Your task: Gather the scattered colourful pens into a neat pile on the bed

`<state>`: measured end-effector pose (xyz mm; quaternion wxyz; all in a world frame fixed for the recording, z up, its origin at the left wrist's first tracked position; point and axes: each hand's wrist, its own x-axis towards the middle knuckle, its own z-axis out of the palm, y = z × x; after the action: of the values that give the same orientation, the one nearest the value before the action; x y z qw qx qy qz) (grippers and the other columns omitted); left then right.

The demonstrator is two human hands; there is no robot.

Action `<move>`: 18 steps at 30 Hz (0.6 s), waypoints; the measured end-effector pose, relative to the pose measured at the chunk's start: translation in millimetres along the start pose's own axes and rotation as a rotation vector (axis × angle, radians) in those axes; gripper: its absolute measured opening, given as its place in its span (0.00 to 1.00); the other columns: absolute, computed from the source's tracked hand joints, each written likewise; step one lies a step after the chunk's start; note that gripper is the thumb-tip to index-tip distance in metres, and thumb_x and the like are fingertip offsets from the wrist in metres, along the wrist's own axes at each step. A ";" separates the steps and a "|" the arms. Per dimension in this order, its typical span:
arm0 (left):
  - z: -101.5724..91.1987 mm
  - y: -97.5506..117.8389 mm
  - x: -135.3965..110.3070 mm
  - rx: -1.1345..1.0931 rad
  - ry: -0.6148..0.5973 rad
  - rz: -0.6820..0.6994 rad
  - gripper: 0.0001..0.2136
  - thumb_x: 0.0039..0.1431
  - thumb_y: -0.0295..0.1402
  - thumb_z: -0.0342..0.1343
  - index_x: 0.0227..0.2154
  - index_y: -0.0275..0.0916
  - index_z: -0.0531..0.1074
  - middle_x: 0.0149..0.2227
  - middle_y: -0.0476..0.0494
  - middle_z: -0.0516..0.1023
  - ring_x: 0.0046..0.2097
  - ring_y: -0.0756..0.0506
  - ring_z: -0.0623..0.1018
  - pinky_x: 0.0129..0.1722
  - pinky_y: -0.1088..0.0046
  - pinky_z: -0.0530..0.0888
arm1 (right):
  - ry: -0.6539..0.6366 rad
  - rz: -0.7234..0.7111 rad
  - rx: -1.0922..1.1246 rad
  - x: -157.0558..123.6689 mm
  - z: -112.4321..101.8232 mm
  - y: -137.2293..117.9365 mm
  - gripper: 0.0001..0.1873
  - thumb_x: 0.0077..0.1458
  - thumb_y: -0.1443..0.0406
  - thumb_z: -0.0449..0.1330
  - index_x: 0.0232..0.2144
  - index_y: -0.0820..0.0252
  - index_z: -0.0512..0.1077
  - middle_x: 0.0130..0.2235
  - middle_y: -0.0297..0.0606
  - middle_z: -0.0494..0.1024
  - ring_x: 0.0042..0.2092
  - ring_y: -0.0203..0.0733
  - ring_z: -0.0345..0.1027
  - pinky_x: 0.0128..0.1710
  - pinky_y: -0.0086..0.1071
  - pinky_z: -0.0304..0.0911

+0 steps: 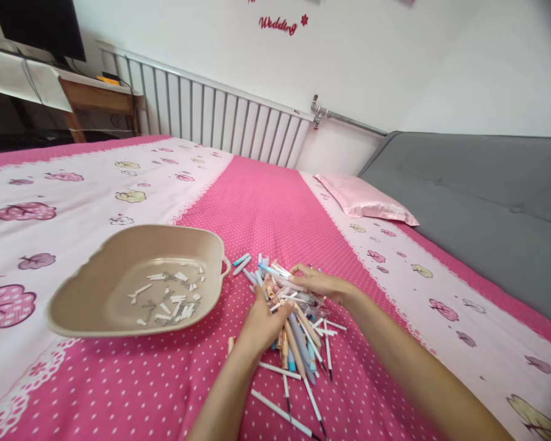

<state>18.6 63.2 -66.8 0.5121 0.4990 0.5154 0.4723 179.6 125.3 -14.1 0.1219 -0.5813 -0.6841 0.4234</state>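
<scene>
a: where were the pens?
b: in one heap. the pile of pens [298, 309] lay on the pink dotted bedsheet [266, 202], just right of the tray [73, 306] and close in front of the person.
a: and the hands?
b: both were in the heap. the left hand [261, 324] was at its near-left edge with its fingers curled closed over a bundle, and the barrels stuck out below the palm. the right hand [319, 283] lay across the far side. its fingers rested on the pens, but i could not tell if they pinched anything.
a: which step was that, would you say?
b: i judged it as sorting through the heap. the pens were crossed over each other, so pulling one free would call for a narrow pinch on a single barrel.
a: counts?
b: two hands and one tray. the heap held too many pens to count, likely dozens. about five thin refills [280, 411] lay loose nearest the person, and two blue caps [242, 262] lay at the far-left of the heap. the white bits [169, 297] inside the tray were also too many to count.
a: further out?
b: one pink pillow [362, 199] was at the far right, and one white radiator [211, 116] stood along the far wall.
</scene>
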 end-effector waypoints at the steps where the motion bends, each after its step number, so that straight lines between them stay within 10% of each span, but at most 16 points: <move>1: 0.3 -0.7 0.2 -0.023 -0.046 0.013 0.36 0.44 0.41 0.59 0.56 0.35 0.57 0.48 0.37 0.74 0.48 0.38 0.73 0.48 0.64 0.66 | -0.002 -0.001 -0.002 -8.2 -0.8 -3.0 0.17 0.51 0.54 0.53 0.38 0.58 0.65 0.21 0.26 0.67 0.21 0.32 0.58 0.19 0.24 0.52; 10: -8.6 39.1 -23.8 0.602 0.010 -0.016 0.24 0.43 0.46 0.56 0.41 0.36 0.73 0.29 0.32 0.78 0.39 0.28 0.76 0.40 0.53 0.67 | -0.009 -0.103 -0.486 -40.4 -19.7 -39.6 0.16 0.52 0.55 0.53 0.37 0.58 0.72 0.35 0.41 0.77 0.34 0.46 0.69 0.32 0.34 0.60; 18: -20.0 55.3 -28.2 0.958 0.030 -0.097 0.22 0.50 0.47 0.46 0.36 0.33 0.73 0.37 0.26 0.76 0.44 0.29 0.74 0.40 0.55 0.68 | -0.011 -0.353 -0.607 61.3 18.0 -82.0 0.29 0.52 0.56 0.55 0.55 0.60 0.60 0.56 0.44 0.66 0.54 0.46 0.61 0.50 0.34 0.56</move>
<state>-0.4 38.6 -9.4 0.2385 0.6475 0.7049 0.1643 92.8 175.3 14.1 0.0112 -0.4617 -0.8692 0.1764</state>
